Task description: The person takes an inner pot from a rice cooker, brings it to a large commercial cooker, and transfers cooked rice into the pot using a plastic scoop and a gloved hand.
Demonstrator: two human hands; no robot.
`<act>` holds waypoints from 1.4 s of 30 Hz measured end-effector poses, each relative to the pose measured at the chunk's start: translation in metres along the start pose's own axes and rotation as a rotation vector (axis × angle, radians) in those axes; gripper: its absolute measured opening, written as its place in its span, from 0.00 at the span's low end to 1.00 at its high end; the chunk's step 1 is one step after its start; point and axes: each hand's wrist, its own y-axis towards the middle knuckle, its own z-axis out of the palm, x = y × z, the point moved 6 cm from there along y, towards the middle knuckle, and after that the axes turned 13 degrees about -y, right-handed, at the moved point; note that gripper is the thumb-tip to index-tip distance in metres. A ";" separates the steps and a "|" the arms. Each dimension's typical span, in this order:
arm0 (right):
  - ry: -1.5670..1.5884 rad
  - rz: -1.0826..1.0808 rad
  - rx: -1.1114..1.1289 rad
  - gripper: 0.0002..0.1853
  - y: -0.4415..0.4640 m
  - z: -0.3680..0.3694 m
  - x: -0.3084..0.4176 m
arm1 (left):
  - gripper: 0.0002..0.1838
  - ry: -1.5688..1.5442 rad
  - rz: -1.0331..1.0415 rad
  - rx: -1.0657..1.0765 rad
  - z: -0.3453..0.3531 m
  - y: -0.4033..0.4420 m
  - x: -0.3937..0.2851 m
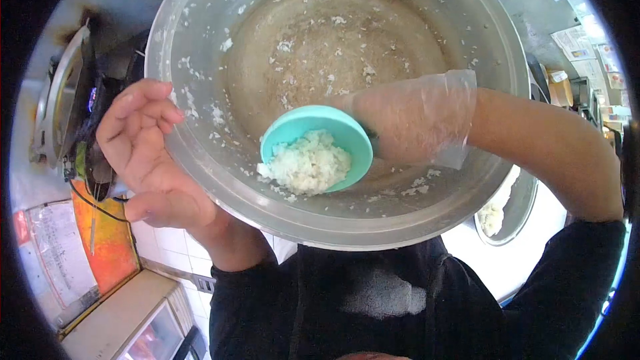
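My right hand [407, 120], in a clear plastic glove, is closed around a turquoise bowl [360, 153] over the inside of a large metal pot [260, 220]. White cooked rice [310, 163] is heaped in the bowl, which tilts toward me. Some of the right fingers are hidden behind the bowl. Bare and palm up, my left hand [150, 153] is beside the pot's left rim with its fingers apart and loosely curled. Its fingertips are at the rim; whether they press on it I cannot tell. Loose grains stick to the pot's floor and walls.
Another metal container [517, 217] with rice stands at the lower right on a white surface. Dark cookware and a round metal lid [63, 93] are at the left. An orange sheet [103, 247] and a beige cabinet [120, 313] are at the lower left.
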 end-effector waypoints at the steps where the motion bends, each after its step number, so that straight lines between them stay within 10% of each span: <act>1: -0.005 0.004 -0.017 0.16 -0.004 -0.004 -0.006 | 0.57 -0.015 0.004 -0.033 0.001 -0.002 0.000; 4: -0.103 0.080 0.070 0.18 -0.028 -0.012 -0.025 | 0.55 0.018 0.017 -0.070 0.002 -0.005 -0.003; 6: -0.137 -0.050 -0.270 0.22 -0.065 -0.050 -0.008 | 0.54 0.050 0.006 -0.080 -0.007 -0.003 -0.005; 8: 0.236 0.396 0.058 0.27 -0.112 -0.038 -0.033 | 0.54 0.166 0.058 0.013 -0.010 -0.003 -0.004; 14: -0.090 0.553 -0.623 0.26 -0.336 0.012 -0.047 | 0.57 0.078 -0.117 0.032 -0.011 -0.010 0.009; 16: -0.057 1.094 -0.464 0.24 -0.361 0.033 -0.027 | 0.58 0.002 -0.091 0.096 -0.058 0.004 0.029; 21: -0.021 1.507 -0.883 0.20 -0.434 0.188 -0.062 | 0.50 0.276 0.044 0.107 -0.074 0.011 0.023; 23: -0.005 1.712 -0.619 0.15 -0.420 0.233 -0.081 | 0.38 0.765 0.237 0.121 -0.071 0.003 0.013; 27: 0.042 1.691 -0.669 0.19 -0.412 0.254 -0.082 | 0.34 0.568 0.163 -0.181 -0.065 -0.013 -0.010; 29: -0.016 1.594 -1.082 0.19 -0.429 0.241 -0.073 | 0.38 0.650 0.376 -0.310 -0.048 -0.029 -0.044; 32: 0.088 1.508 -1.059 0.24 -0.448 0.247 -0.077 | 0.34 0.516 0.616 -0.364 -0.013 -0.057 -0.089; 33: 0.141 1.609 -0.674 0.25 -0.454 0.255 -0.081 | 0.31 0.449 0.809 -0.265 0.008 -0.073 -0.104; 38: 0.136 1.308 -1.082 0.26 -0.505 0.272 -0.085 | 0.28 0.250 1.156 0.030 0.127 -0.177 -0.143; 42: 0.123 0.997 -1.315 0.28 -0.550 0.285 -0.099 | 0.26 0.530 0.592 0.083 0.235 -0.274 -0.125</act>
